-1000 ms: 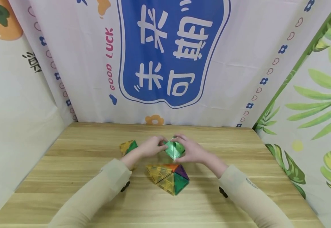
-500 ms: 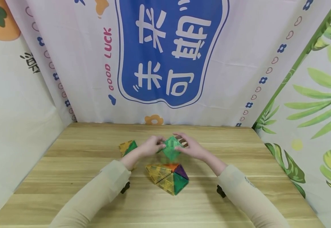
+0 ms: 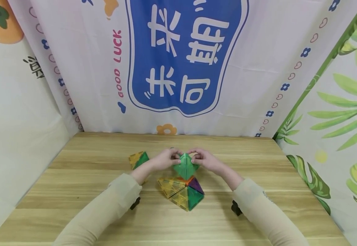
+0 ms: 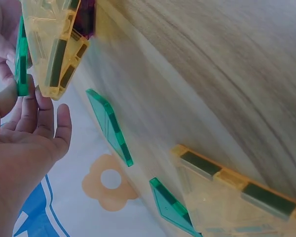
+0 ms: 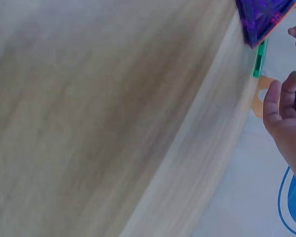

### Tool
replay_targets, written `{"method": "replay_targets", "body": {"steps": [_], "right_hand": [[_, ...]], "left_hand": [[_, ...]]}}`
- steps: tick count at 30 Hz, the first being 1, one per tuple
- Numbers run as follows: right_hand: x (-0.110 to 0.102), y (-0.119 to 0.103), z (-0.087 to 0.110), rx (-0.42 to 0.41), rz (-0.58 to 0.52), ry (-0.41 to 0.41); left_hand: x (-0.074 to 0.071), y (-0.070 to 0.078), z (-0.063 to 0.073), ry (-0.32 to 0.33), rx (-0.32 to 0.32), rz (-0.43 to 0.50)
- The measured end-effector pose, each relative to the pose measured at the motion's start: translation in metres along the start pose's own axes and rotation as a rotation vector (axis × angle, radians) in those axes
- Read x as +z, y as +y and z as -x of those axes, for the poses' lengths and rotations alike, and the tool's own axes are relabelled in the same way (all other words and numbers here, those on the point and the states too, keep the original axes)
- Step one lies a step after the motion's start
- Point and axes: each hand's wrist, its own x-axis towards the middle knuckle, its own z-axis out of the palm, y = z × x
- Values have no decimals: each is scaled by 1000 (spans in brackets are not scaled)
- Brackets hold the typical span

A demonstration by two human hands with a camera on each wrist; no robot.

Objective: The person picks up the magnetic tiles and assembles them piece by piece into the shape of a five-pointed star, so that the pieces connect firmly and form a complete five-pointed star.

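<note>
Two translucent green magnetic tiles (image 3: 186,167) stand edge to edge, a seam running down their middle. My left hand (image 3: 166,159) pinches their left side between thumb and fingers. On the opposite side, my right hand (image 3: 207,160) pinches the right edge. Their lower tip overlaps the orange tile (image 3: 188,182) of a raised shape on the table. That shape also has yellow tiles (image 3: 178,198), a purple tile (image 3: 196,185) and a green tile (image 3: 194,197). In the left wrist view, a held green tile (image 4: 21,59) shows edge-on beside the shape's yellow tiles (image 4: 49,39).
A yellow tile (image 3: 134,158) and a green tile (image 3: 141,160) lie left of my left hand, partly behind its wrist. Another green tile (image 4: 109,127) lies on the table in the left wrist view. A printed curtain (image 3: 243,112) hangs at the table's back edge.
The green tiles have tilted more upright and come nearer to the multicoloured shape. My right hand has gone from a wide hold to a pinch at their right edge. The multicoloured shape has stayed put.
</note>
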Motion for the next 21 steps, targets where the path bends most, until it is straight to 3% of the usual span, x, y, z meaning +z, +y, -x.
{"method": "replay_targets", "body": {"steps": [12,21], "right_hand": [[5,11,-3,91,-158,-125],[14,14,-5,115,-70,-160]], "left_hand": [[9,-6,-5,-38,-63,-18],[12,-14,-3,-81,-84,-39]]}}
